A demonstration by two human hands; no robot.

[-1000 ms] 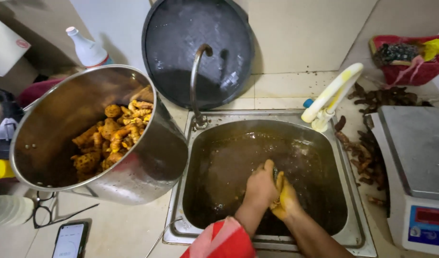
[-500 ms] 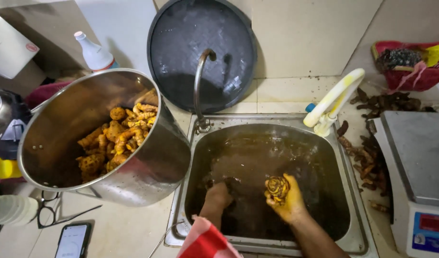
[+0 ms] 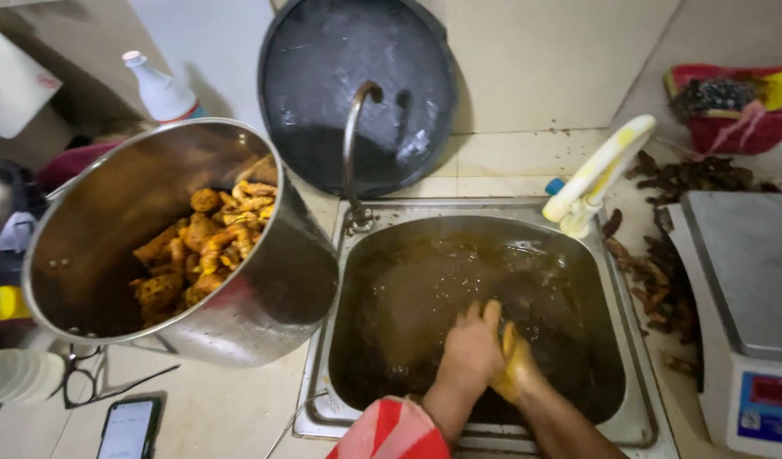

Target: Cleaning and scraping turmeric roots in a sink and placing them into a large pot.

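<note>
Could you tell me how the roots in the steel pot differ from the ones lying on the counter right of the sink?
The roots in the steel pot look bright orange-yellow and clean; the roots on the counter are dark brown and dull. The pot's roots are heaped together against the tilted steel pot; the counter's roots lie scattered beside the sink. Both are knobbly, finger-shaped pieces.

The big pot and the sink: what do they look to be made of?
The pot looks like stainless steel, its outside polished enough to mirror the counter, its inside duller and brushed. The sink also seems steel, with a grey matte rim; its basin is hidden under murky brown water where both hands work.
</note>
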